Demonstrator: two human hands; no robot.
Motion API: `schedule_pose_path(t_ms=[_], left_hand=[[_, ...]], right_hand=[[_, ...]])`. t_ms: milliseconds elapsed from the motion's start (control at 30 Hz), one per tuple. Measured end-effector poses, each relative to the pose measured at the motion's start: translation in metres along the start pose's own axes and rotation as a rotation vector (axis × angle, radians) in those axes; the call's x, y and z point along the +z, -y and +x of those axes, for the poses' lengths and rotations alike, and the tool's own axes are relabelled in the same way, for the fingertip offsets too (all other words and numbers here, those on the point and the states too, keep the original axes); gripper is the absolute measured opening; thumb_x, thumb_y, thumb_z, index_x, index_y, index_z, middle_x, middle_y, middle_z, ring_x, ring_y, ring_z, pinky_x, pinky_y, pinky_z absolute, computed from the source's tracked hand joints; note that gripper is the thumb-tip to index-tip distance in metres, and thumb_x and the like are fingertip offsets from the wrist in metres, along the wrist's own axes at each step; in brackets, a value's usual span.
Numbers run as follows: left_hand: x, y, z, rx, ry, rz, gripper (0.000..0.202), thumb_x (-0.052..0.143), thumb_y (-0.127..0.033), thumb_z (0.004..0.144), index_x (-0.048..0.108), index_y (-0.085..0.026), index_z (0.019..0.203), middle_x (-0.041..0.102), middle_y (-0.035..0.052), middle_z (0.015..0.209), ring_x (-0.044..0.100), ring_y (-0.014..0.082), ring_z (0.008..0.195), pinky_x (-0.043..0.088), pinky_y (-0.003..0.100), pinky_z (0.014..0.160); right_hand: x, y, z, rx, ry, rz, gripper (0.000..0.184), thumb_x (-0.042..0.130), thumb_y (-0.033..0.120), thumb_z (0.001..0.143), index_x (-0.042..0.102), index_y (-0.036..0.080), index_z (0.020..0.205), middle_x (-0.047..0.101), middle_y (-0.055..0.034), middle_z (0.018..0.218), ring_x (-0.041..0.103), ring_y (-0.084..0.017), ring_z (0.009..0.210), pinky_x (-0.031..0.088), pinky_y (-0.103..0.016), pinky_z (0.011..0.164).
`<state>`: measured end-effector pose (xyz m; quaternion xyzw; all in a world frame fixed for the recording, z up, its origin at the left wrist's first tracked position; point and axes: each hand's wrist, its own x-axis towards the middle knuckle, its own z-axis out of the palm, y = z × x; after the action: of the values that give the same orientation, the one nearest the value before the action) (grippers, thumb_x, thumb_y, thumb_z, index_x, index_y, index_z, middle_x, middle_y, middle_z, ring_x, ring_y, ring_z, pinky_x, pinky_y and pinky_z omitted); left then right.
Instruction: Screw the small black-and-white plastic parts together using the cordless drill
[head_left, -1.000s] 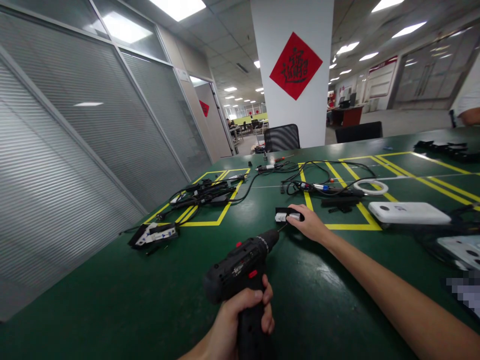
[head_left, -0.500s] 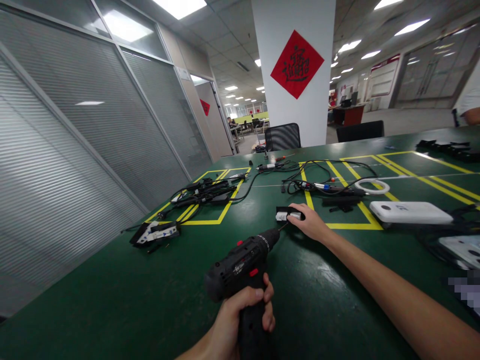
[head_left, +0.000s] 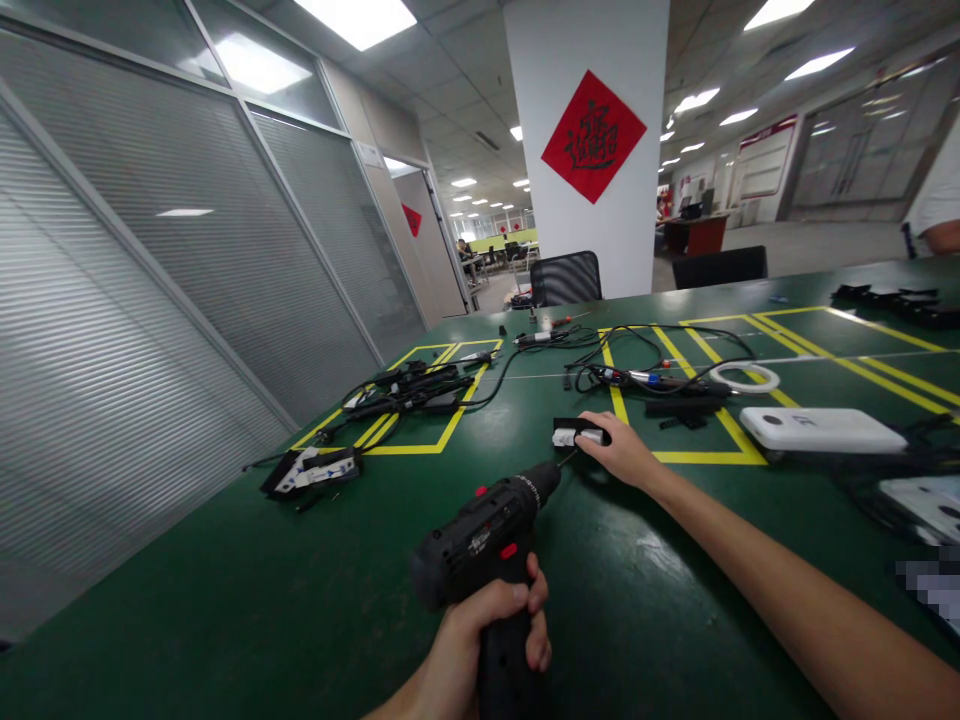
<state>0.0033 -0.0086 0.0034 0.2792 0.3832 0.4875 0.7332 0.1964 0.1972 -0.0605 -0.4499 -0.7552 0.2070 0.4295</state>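
My left hand (head_left: 495, 635) is wrapped around the handle of a black cordless drill (head_left: 484, 535) with red buttons. The drill's thin bit (head_left: 568, 458) points away to the right, its tip close to or touching a small black-and-white part (head_left: 566, 436). My right hand (head_left: 613, 447) grips that part from the right and steadies it on the green table (head_left: 645, 600). A silvery, rounded piece shows under my right fingers. The far side of the part is hidden by the hand.
Left lie tangled black cables (head_left: 412, 390) and a black-and-white device (head_left: 311, 470). More cables (head_left: 675, 378), a white ring (head_left: 745, 376) and a white box (head_left: 821, 429) lie to the right. Yellow tape (head_left: 405, 450) marks the table. A person's arm (head_left: 941, 236) shows at the far right edge.
Almost nothing differs. The whole view has shifted very slightly, and both hands keep the same hold on the drill and the small part.
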Motion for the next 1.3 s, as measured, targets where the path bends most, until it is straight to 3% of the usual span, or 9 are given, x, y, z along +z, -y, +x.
schedule_pose_path(t_ms=[1300], left_hand=[[0.0017, 0.0013, 0.0011, 0.023, -0.021, 0.007, 0.016, 0.038, -0.014, 0.077, 0.050, -0.013, 0.088, 0.045, 0.0006, 0.071, 0.040, 0.0073, 0.043, 0.035, 0.029, 0.050]], right_hand=[[-0.0015, 0.0001, 0.0002, 0.001, 0.020, 0.005, 0.038, 0.055, 0.037, 0.077, 0.057, 0.023, 0.111, 0.057, -0.0049, 0.101, 0.056, -0.018, 0.090, 0.041, -0.031, 0.085]])
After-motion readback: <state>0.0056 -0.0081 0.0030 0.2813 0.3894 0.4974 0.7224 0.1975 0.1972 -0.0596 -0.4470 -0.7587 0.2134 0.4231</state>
